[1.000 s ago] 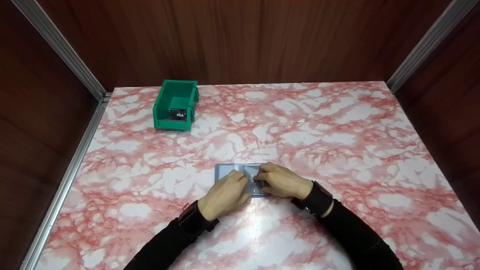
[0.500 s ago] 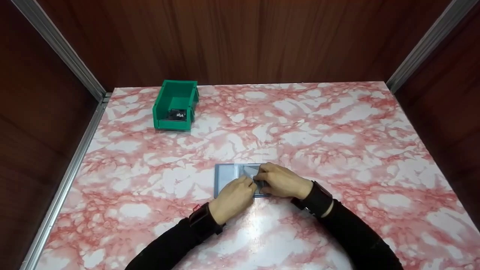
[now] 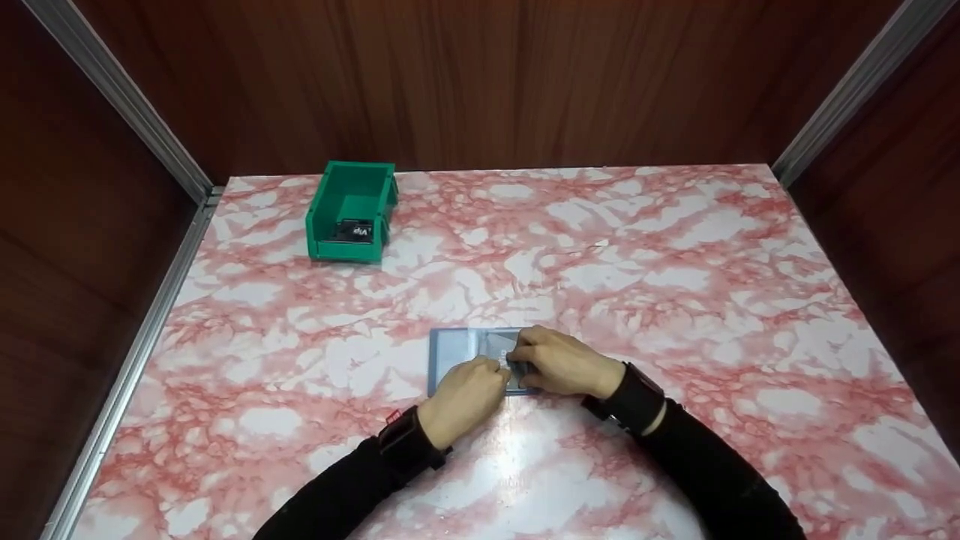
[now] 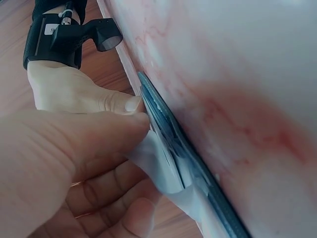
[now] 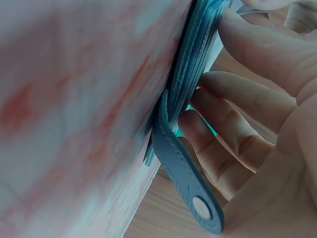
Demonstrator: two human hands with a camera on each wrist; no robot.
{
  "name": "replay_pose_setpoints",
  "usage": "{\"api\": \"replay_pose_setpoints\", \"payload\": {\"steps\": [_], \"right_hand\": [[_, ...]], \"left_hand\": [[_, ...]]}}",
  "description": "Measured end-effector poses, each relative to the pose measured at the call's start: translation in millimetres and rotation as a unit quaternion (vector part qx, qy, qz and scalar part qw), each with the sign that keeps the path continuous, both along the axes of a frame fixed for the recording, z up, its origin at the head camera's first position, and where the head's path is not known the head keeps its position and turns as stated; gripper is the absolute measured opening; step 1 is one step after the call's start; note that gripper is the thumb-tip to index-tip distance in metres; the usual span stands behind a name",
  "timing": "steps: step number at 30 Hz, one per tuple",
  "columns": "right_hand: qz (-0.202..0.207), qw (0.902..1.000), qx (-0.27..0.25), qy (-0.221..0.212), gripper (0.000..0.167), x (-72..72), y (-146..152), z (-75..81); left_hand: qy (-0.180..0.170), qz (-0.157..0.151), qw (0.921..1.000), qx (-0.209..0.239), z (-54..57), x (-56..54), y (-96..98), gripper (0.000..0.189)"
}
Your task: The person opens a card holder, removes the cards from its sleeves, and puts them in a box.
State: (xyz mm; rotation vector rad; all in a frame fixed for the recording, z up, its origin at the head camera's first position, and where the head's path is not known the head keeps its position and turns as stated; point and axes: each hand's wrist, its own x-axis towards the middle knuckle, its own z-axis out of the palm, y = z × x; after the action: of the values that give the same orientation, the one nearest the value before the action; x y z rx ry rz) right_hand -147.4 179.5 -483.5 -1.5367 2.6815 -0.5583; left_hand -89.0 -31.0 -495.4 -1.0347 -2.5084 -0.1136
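Dark wood-grain panels (image 3: 480,82) stand behind and on both sides of a table (image 3: 675,262) topped with a red-and-white marbled pattern. Toward the back left, a green bin (image 3: 346,251) sits with a black card (image 3: 354,231) marked "Vip" lying in its front end. Right of the bin and nearer the person, an opened blue card holder (image 3: 454,346) lies flat on the table, the left part of its pale inside uncovered. The left hand (image 3: 465,394), a black wristband (image 3: 405,444) behind it, reaches over the middle and pinches a clear sleeve (image 4: 161,166) between thumb and fingers. Just beside it, the right hand (image 3: 562,362) grips the holder's right part with bent fingers, its thumb against the stacked sleeves; exactly which layers it holds is hard to tell. By that hand's fingers, a blue strap (image 5: 185,173) with a round snap (image 5: 201,208) sticks out from the holder.
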Motion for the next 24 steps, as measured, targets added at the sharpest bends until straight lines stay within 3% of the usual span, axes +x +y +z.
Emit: {"api": "replay_pose_setpoints", "payload": {"steps": [8, 16, 24], "right_hand": [[0.0, 1.0, 0.003, 0.004, 0.03, -0.5, 0, -0.9], [0.002, 0.9999, 0.014, 0.009, 0.034, -0.3, 0, 1.8], [-0.009, 0.9991, -0.028, 0.031, 0.037, -2.3, 1, 11.2]], "left_hand": [[-0.03, -0.012, 0.9991, 0.026, 1.8, -0.4, -1.1, 0.014], [-0.049, 0.0, 0.9981, 0.037, 2.4, -1.5, -2.6, 0.015], [-0.116, 0.022, 0.9883, 0.097, 11.0, -1.4, -6.5, 0.022]]}}
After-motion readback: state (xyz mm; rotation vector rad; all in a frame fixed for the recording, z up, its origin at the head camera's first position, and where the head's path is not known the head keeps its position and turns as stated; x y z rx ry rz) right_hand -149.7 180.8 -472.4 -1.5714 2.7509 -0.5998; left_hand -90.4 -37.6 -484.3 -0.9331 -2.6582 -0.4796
